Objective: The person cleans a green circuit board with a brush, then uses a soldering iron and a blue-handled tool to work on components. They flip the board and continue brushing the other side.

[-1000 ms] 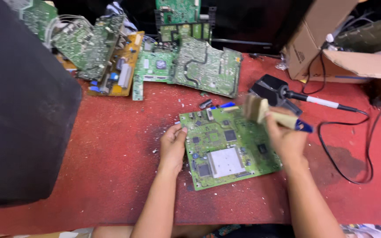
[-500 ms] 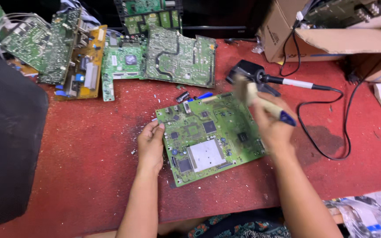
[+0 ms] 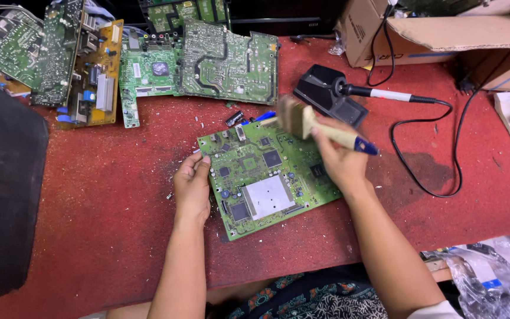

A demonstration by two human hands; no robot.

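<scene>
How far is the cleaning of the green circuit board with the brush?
Done: grey dust lies swept onto the red table beside the green circuit board. In hand: the left hand steadies its edge while the right hand holds the brush over its far corner. Left: the board's surface still looks dusty.

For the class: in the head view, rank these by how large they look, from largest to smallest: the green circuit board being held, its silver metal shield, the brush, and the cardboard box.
1. cardboard box, partly cut off
2. green circuit board
3. brush
4. silver metal shield
Brush and shield look close; the brush is raised nearer the camera, so that order is unsure.
</scene>
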